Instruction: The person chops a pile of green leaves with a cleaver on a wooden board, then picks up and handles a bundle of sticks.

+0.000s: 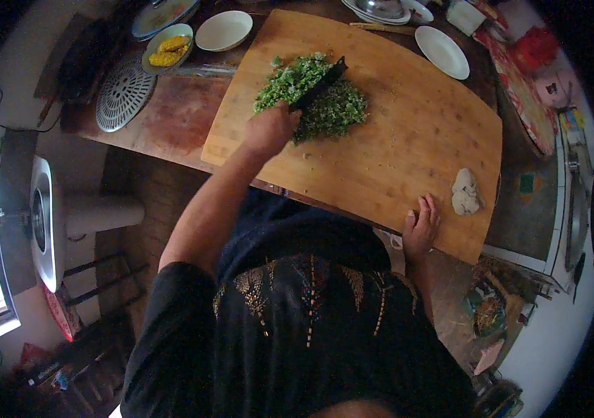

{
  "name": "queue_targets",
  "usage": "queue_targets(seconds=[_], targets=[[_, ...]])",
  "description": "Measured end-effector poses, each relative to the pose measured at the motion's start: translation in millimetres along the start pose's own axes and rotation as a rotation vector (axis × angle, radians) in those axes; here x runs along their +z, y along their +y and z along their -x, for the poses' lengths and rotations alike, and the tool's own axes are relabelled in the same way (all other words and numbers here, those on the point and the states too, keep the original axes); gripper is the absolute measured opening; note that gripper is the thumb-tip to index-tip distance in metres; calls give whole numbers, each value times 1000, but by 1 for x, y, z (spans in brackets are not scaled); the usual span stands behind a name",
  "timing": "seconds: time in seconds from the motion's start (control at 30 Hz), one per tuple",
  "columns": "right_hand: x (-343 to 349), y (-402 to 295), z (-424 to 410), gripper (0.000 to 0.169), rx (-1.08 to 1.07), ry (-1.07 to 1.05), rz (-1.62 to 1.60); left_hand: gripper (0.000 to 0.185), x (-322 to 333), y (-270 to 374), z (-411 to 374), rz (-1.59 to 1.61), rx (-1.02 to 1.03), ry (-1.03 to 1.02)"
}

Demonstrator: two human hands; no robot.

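My left hand (272,128) grips the handle of a dark-bladed kitchen knife (322,83). The blade lies across a heap of finely chopped greens (334,112), with pieces on both sides of it. Under the heap is a large wooden cutting board (407,141), scattered with small green bits. At the board's near edge, toward the right, my right hand (422,225) rests with its fingers stretched out and nothing in them. Just beyond those fingers sits a pale lump of dough (465,192).
Left of the board are a bowl of corn cobs (170,48), a white bowl (224,30) and a slotted plastic rack (125,93) on the wooden table (184,117). A white oval plate (442,52) lies beyond its right side. A sink basin (46,224) stands far left.
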State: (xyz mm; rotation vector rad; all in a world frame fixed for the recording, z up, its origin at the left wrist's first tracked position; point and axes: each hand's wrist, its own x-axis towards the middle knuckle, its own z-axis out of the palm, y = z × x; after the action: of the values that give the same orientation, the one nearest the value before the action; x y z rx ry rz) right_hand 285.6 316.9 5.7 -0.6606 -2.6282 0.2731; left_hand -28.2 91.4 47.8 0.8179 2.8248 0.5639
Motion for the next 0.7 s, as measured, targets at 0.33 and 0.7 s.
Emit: queue_targets(seconds=[0.33,0.7], targets=[[3,6,2,36,18,-43,-2,40,7,0,-2,6,-43,-18],[4,5,1,37,15,-42,7,41,-9,-45,-26,-55,-14,142]])
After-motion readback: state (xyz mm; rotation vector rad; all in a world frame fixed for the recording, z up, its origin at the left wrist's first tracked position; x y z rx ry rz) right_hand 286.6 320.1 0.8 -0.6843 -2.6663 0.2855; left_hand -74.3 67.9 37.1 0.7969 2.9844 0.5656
